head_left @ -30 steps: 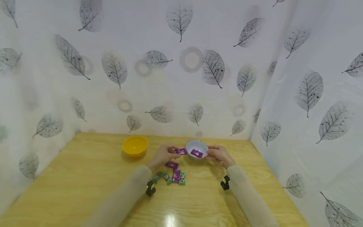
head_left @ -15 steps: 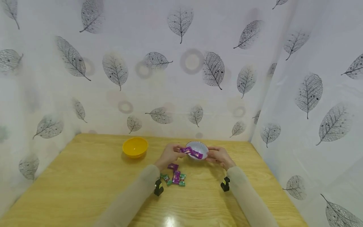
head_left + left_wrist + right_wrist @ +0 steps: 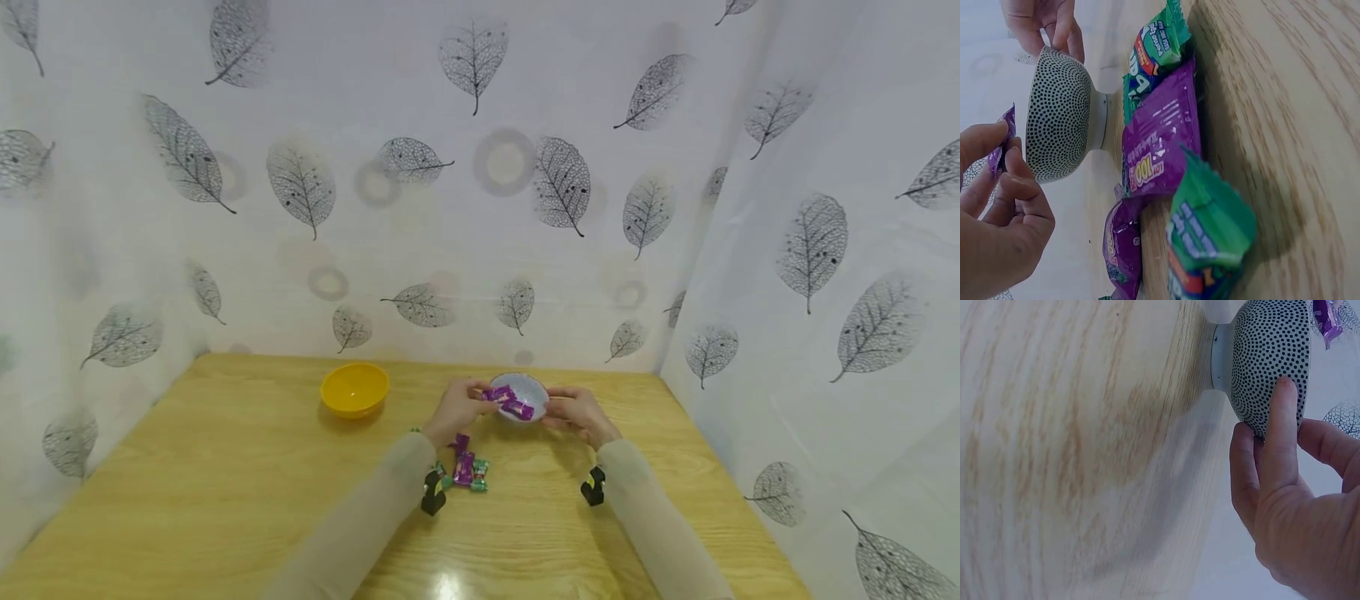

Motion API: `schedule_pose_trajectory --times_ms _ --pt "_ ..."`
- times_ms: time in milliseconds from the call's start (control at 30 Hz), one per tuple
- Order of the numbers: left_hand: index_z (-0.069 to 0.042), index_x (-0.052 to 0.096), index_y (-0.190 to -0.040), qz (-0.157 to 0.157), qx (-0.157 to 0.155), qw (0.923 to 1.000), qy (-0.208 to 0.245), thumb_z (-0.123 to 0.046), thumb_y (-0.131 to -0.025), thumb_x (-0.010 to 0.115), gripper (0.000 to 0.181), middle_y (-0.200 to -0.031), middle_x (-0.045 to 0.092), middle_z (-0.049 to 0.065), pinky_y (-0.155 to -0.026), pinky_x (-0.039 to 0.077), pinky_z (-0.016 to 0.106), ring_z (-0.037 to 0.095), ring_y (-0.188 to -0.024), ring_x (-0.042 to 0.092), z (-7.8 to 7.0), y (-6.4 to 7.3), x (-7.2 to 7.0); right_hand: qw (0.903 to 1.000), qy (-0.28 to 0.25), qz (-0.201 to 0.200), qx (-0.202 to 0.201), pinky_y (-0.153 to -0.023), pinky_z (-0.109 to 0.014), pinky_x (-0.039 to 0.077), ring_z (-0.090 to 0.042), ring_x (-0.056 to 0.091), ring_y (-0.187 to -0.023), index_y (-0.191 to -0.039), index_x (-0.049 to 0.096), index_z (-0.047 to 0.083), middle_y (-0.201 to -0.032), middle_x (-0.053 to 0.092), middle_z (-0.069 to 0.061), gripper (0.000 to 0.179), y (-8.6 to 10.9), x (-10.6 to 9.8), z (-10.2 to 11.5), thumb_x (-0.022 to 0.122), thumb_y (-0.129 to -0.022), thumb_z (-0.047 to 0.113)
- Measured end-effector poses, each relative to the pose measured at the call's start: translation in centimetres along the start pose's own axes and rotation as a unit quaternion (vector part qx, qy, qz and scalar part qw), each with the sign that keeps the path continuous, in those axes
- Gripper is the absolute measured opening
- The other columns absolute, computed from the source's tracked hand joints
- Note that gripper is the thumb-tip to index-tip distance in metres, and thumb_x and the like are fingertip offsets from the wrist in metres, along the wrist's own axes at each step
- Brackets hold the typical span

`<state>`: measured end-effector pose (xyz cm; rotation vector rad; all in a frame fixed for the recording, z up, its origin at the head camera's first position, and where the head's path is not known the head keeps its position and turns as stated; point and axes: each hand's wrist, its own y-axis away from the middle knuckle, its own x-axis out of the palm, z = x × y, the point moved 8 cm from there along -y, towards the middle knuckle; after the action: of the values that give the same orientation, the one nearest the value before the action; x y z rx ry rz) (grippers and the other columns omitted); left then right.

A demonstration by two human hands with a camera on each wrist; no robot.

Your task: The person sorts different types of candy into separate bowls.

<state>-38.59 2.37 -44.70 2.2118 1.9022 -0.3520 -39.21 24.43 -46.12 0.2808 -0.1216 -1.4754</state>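
My left hand [image 3: 456,410] pinches a purple-wrapped candy [image 3: 1002,145] between thumb and fingers, at the left rim of a white bowl with black dots [image 3: 1063,112]. Inside that bowl lies another purple candy [image 3: 519,410], seen in the head view. On the bowl's right side, my right hand [image 3: 1304,506] grips the wall, thumb at the rim and fingers along the outside. Below my left hand, loose purple candies [image 3: 1163,134] and green candies [image 3: 1210,234] lie together on the table; my left forearm partly hides them in the head view.
A yellow bowl [image 3: 355,392] stands to the left of my left hand on the wooden table [image 3: 225,467]. Behind the table and along its right side hangs a white curtain [image 3: 450,242] with a leaf print. Each wrist wears a small black device [image 3: 592,486].
My left hand has moved right with the purple candy, bringing it from beside the dotted bowl to over its left rim. My right hand keeps its grip on the bowl.
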Motion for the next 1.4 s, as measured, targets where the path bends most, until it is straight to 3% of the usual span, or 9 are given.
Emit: schedule_pose_trajectory --times_ms 200,367,567,733,867,1033,1200,1400 --pt "-0.008 0.067 -0.117 -0.002 -0.007 1.0000 0.003 -0.014 -0.083 0.077 0.036 -0.104 0.064 0.009 -0.082 0.056 0.042 0.023 -0.088 0.062 0.3 -0.3 0.3 1.0000 -0.006 0.003 -0.002 -0.076 -0.029 0.060 -0.018 0.071 -0.079 -0.140 0.044 -0.010 -0.125 0.058 -0.034 0.047 -0.1 0.2 -0.1 0.055 -0.094 -0.005" --pt "-0.009 0.067 -0.118 0.000 -0.012 0.9999 -0.007 -0.018 -0.082 0.078 0.039 -0.105 0.063 0.009 -0.078 0.054 0.036 0.022 -0.090 0.061 0.5 -0.4 0.3 1.0000 -0.005 0.001 -0.003 -0.075 -0.029 0.061 -0.017 0.071 -0.076 -0.140 0.043 -0.011 -0.125 0.057 -0.035 0.047 -0.2 0.3 -0.2 0.054 -0.095 -0.005" --pt "-0.007 0.069 -0.116 0.013 0.025 0.9996 -0.008 -0.016 -0.080 0.080 0.038 -0.100 0.065 0.010 -0.074 0.052 0.031 0.021 -0.089 0.059 -0.1 -0.5 0.7 1.0000 0.003 -0.001 -0.001 -0.075 -0.028 0.061 -0.018 0.071 -0.079 -0.139 0.045 -0.010 -0.125 0.057 -0.034 0.046 -0.2 0.4 -0.3 0.055 -0.094 -0.005" --pt "-0.003 0.068 -0.117 0.030 0.042 0.9986 0.007 -0.013 -0.081 0.079 0.038 -0.093 0.067 0.010 -0.077 0.054 0.040 0.025 -0.086 0.062 -0.3 -0.3 1.0 1.0000 0.003 -0.002 0.001 -0.076 -0.027 0.060 -0.022 0.072 -0.084 -0.138 0.047 -0.009 -0.126 0.057 -0.033 0.046 -0.2 0.5 -0.4 0.056 -0.093 -0.006" --pt "-0.001 0.068 -0.116 0.023 0.046 0.9986 0.006 -0.010 -0.082 0.077 0.037 -0.091 0.068 0.010 -0.082 0.055 0.046 0.031 -0.089 0.063 -0.5 -0.2 0.5 0.9999 0.003 0.006 -0.010 -0.077 -0.028 0.060 -0.022 0.071 -0.085 -0.139 0.045 -0.011 -0.126 0.057 -0.034 0.046 -0.2 0.7 -0.2 0.055 -0.094 -0.006" --pt "-0.002 0.069 -0.112 0.029 0.058 0.9979 0.001 -0.009 -0.081 0.077 0.033 -0.093 0.069 0.010 -0.077 0.054 0.037 0.026 -0.088 0.062 -0.5 -0.2 -0.4 0.9999 0.000 0.008 -0.013 -0.077 -0.028 0.060 -0.019 0.071 -0.082 -0.140 0.044 -0.011 -0.125 0.058 -0.034 0.046 -0.1 0.6 0.1 0.054 -0.095 -0.005" --pt "-0.002 0.071 -0.107 0.053 0.079 0.9953 -0.019 -0.012 -0.082 0.076 0.027 -0.096 0.069 0.009 -0.072 0.049 0.026 0.016 -0.085 0.059 -0.5 0.3 -1.5 0.9999 -0.005 0.006 -0.011 -0.075 -0.028 0.060 -0.018 0.072 -0.079 -0.140 0.044 -0.010 -0.125 0.058 -0.034 0.047 0.0 0.4 0.3 0.055 -0.095 -0.005" --pt "0.000 0.071 -0.108 0.101 0.088 0.9894 -0.054 -0.012 -0.084 0.074 0.027 -0.092 0.068 0.007 -0.067 0.050 0.025 0.015 -0.081 0.058 -0.2 1.4 -2.7 0.9999 0.004 0.008 -0.010 -0.076 -0.028 0.060 -0.018 0.072 -0.081 -0.140 0.043 -0.011 -0.126 0.057 -0.035 0.047 0.0 0.2 0.1 0.055 -0.095 -0.004"
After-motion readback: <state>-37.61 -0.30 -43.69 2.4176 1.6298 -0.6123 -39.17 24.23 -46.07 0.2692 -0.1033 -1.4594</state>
